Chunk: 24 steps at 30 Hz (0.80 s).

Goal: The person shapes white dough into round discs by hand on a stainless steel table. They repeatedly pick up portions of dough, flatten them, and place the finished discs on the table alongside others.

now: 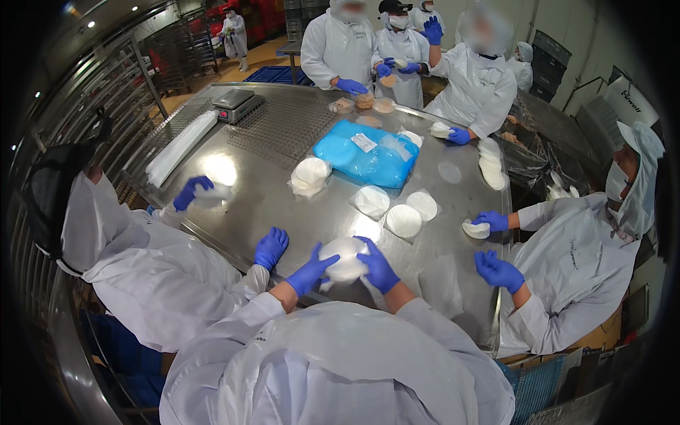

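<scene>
We lean over a broad metal surface [262, 190]; the blue plastic package [360, 164] lies near its middle, perhaps so that several people can reach it. Close to our edge is the round white bundle [344, 258]. Our left hand [309, 272] and right hand [380, 267] hold it from opposite sides, fingers spread wide, probably to steady its floppy rim.
</scene>
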Tool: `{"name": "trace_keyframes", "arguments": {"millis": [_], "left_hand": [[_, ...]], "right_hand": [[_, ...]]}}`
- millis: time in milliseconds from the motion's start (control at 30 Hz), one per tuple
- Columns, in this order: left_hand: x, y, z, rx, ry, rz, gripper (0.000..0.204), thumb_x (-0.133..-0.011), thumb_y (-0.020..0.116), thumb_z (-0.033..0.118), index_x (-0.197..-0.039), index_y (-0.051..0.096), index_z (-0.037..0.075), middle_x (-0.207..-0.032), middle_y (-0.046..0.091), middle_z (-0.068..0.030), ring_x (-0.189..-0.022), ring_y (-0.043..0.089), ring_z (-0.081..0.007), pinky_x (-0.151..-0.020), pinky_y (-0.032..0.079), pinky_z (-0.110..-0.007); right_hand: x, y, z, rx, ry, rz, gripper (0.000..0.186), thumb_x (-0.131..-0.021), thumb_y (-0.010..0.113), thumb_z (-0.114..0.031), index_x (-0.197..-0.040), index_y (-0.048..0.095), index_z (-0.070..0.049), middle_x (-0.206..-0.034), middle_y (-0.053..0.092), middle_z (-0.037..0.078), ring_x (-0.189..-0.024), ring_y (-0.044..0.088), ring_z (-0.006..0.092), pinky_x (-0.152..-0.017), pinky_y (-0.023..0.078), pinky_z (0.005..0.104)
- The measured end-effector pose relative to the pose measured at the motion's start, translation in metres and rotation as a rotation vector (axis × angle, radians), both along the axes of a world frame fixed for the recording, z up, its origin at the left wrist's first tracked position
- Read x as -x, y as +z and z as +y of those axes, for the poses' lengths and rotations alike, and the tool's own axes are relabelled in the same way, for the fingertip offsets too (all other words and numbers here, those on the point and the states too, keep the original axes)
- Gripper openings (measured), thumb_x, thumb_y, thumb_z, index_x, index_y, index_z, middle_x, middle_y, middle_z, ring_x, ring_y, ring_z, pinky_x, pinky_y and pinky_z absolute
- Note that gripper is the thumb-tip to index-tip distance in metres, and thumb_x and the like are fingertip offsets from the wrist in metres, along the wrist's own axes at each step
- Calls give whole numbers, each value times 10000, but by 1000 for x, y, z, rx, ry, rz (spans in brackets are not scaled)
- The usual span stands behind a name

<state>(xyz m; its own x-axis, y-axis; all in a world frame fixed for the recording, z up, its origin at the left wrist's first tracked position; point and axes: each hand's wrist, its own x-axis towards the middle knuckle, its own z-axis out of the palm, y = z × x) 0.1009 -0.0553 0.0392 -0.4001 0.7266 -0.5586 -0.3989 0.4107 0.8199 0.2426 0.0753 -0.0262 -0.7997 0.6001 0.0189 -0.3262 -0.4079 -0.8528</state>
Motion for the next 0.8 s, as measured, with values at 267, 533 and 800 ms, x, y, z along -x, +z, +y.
{"name": "trace_keyframes", "arguments": {"millis": [267,533,800], "left_hand": [[23,-35,10,-448,-77,-322,425,-889,465,67,-1314,462,90,-1204,539,-91,-1104,527,-191,-942,410,-289],[35,-57,5,-179,78,-40,446,-907,542,250,-1335,456,160,-1269,500,-63,-1110,480,-177,-973,360,-365],[33,-53,-1,120,-9,-279,630,-887,569,398,-1429,345,170,-1427,308,-146,-1237,361,-359,-960,379,-522]], "right_hand": [[1,71,-30,-208,-152,-17,300,-837,410,111,-1043,548,-58,-1122,578,125,-1033,582,243,-887,482,309],[9,-8,-12,-1126,-98,-625,206,-811,456,13,-949,552,-107,-949,539,168,-871,582,382,-763,476,415],[20,-11,-8,-1150,-102,-697,154,-842,456,-60,-955,538,-125,-975,528,184,-808,576,420,-711,466,480]]}}
